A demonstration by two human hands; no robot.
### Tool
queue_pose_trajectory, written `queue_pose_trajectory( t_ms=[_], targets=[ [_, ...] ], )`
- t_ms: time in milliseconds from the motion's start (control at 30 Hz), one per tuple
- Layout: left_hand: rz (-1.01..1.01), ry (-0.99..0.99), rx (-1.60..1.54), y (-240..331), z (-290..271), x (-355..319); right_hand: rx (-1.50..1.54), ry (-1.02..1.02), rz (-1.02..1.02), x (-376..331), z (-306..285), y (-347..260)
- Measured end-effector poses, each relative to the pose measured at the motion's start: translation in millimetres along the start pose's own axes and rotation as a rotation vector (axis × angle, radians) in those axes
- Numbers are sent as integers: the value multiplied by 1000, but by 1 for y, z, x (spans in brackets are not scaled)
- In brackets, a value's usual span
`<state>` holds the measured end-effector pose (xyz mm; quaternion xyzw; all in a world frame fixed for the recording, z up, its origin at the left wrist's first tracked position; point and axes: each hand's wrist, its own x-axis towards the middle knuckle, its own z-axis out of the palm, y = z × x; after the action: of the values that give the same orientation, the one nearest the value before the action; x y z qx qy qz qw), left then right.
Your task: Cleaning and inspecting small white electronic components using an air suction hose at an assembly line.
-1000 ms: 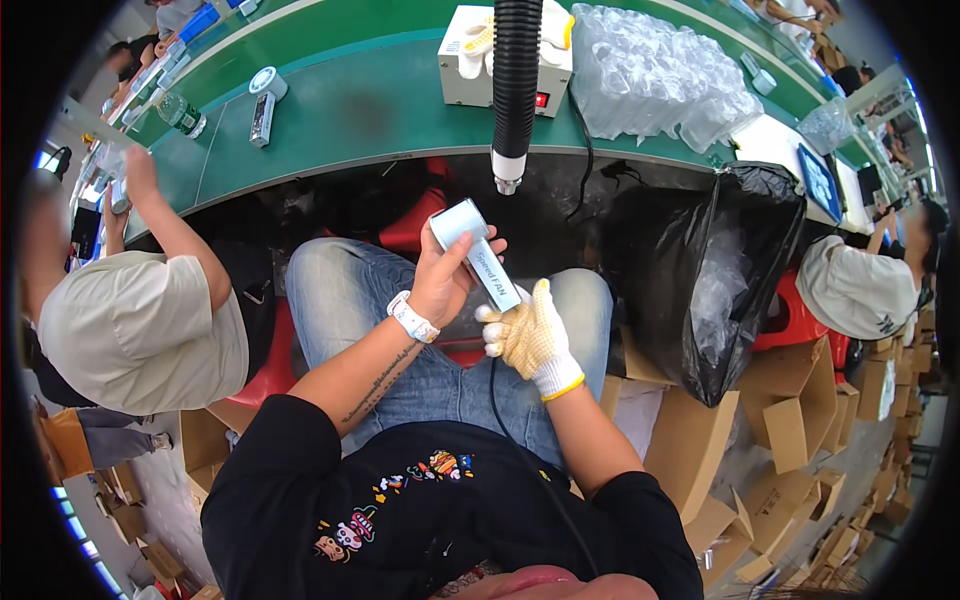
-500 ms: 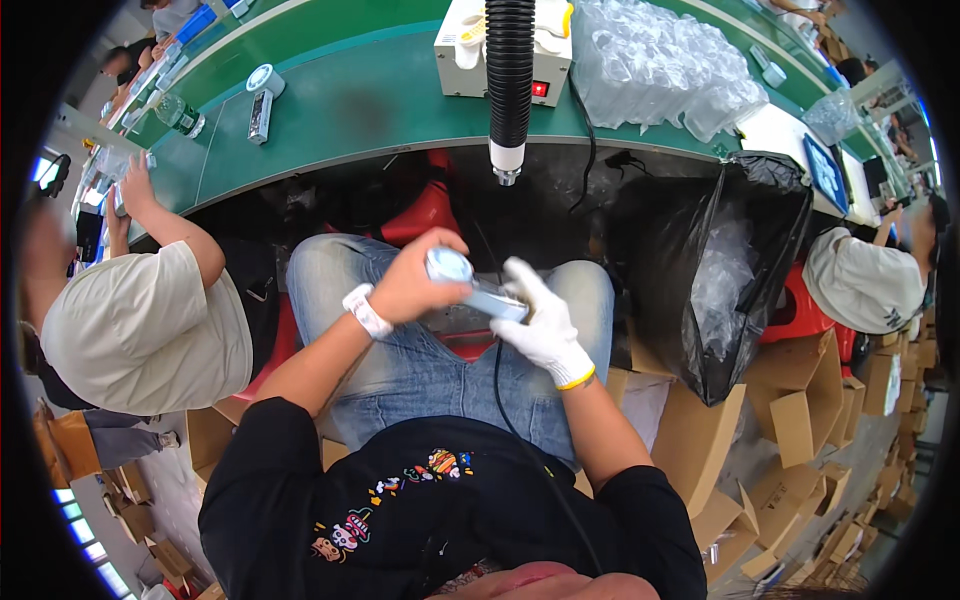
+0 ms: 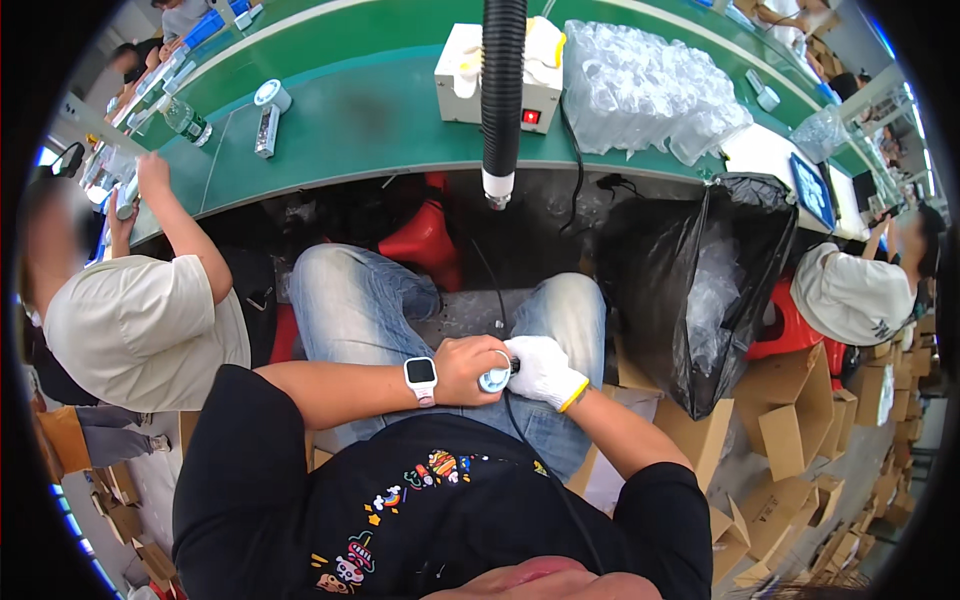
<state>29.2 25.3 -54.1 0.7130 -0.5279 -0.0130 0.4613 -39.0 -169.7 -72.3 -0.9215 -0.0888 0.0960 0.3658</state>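
Observation:
Close to my lap, my left hand (image 3: pixel 470 370), bare with a white watch at its wrist, is closed round a light-blue device with a round end (image 3: pixel 493 380). Most of its body is hidden by my fingers. My right hand (image 3: pixel 545 370), in a white knitted glove with a yellow cuff, is curled against the left one. A small dark part (image 3: pixel 515 366) shows between the two hands; what the gloved fingers hold is hidden. A thin black cable (image 3: pixel 497 290) passes right beside my hands.
A black ribbed hose (image 3: pixel 503 90) hangs ahead over the green bench (image 3: pixel 350 150). On the bench stand a beige box (image 3: pixel 460 95) and bundled clear plastic trays (image 3: pixel 650 85). A black bag (image 3: pixel 670 290) and open cartons (image 3: pixel 790 410) lie right. Co-workers sit on both sides.
Both hands have come down and nearer to my body with the light-blue device. It has turned, so its round end faces me and its long body no longer shows.

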Motion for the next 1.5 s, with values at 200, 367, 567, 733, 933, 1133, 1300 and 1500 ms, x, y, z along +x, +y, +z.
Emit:
queue_pose_trajectory(
  t_ms=[200, 367, 567, 733, 933, 1133, 1300, 1500],
  targets=[
    [-138, -96, 43, -11, -20, 12, 53, 14, 132, 13, 10, -4],
    [-646, -10, -434, -31, -92, 17, 566, 327, -16, 25, 6, -30],
    [-421, 1024, -679, -83, -215, 50, 1823, 463, 160, 31, 9, 54],
    [-530, 829, 195, -207, -270, 186, 1904, 394, 283, 46, 10, 73],
    [-197, 744, 673, -375, -406, 243, 1842, 372, 223, 63, 13, 43],
    [-946, 375, 917, -368, -297, 297, 948, 742, 346, 52, -44, 63],
    [-661, 312, 1122, -374, -321, 226, -214, 1376, 14, 91, -207, 70],
    [-518, -43, 1031, -219, -226, 166, -850, 1332, 273, 101, -314, 81]
  ],
)
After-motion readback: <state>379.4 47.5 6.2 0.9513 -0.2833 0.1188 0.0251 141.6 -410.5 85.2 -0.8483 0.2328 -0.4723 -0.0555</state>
